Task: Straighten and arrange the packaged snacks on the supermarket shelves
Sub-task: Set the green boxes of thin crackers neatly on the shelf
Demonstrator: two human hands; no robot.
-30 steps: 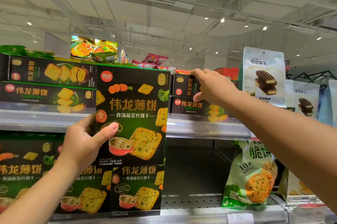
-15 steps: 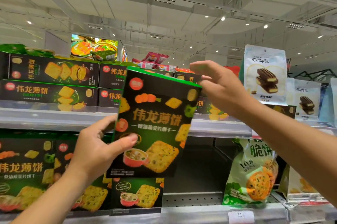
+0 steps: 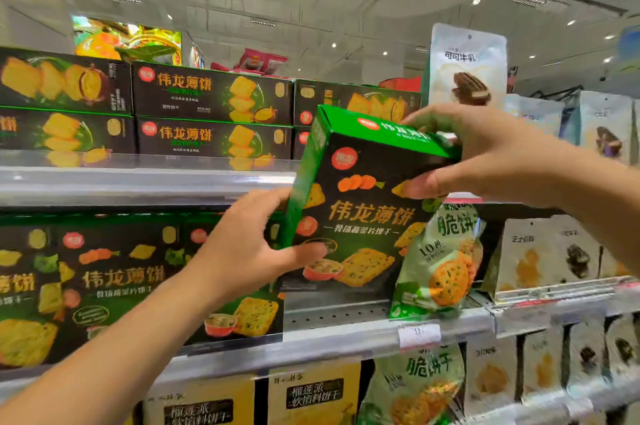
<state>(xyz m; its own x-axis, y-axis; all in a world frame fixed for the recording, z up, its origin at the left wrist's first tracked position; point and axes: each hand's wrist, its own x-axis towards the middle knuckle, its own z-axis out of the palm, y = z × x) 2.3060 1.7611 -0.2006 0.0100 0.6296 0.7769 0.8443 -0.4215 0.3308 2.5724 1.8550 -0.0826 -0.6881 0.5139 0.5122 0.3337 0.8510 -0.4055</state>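
A black-and-green cracker box (image 3: 360, 217) is held tilted in front of the gap on the middle shelf. My left hand (image 3: 242, 248) grips its lower left edge, thumb on the front face. My right hand (image 3: 485, 151) grips its top right corner, fingers over the green top and thumb on the front. More boxes of the same kind (image 3: 114, 286) stand on the middle shelf to the left. Flat black cracker boxes (image 3: 211, 113) are stacked two high on the shelf above.
A green cracker bag (image 3: 440, 265) stands right of the gap on the middle shelf (image 3: 339, 314). White snack pouches (image 3: 467, 64) stand at the upper right, paler bags (image 3: 543, 258) on the right. Yellow boxes (image 3: 311, 393) fill the shelf below.
The held box has moved right and down, toward the gap on the middle shelf. My right hand came off the top shelf and took hold of the box's top corner.
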